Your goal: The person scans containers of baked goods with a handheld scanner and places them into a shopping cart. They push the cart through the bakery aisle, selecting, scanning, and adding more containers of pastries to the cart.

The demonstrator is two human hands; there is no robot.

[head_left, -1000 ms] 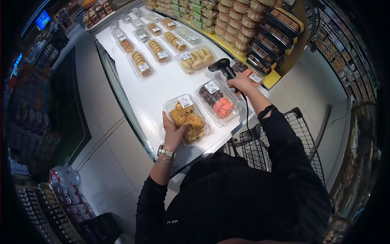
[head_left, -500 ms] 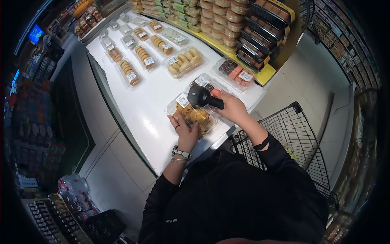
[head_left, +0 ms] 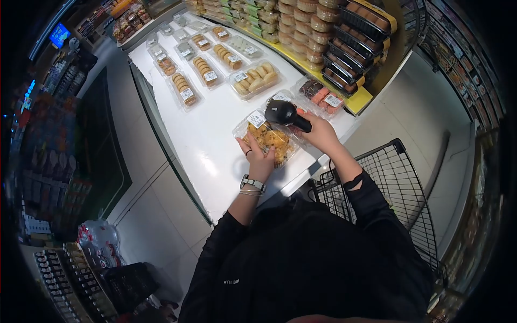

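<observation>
My right hand (head_left: 321, 133) grips a black handheld barcode scanner (head_left: 281, 113) by its handle, with the head over the counter. Just left of the scanner, a clear plastic box of golden pastries (head_left: 276, 139) carries a white label (head_left: 256, 119) at its far corner. My left hand (head_left: 260, 160), with a watch on the wrist, holds this box at its near left side, thumb and fingers on the plastic. Beneath the scanner and my right hand, another clear pack (head_left: 280, 97) is mostly covered. Beyond it sits a pack with dark and pink pieces (head_left: 323, 99).
The white counter (head_left: 199, 156) bears rows of labelled cookie packs (head_left: 204, 70) and a wider pack of pale pastries (head_left: 256, 79). Stacked round tubs (head_left: 302, 24) and black trays (head_left: 350, 48) stand along its far side. A black wire cart (head_left: 398, 177) is by my right arm.
The view has shifted a little, moving the scene rightward in frame. The pastry box and the scanner have moved slightly farther from me. Both hands keep their holds.
</observation>
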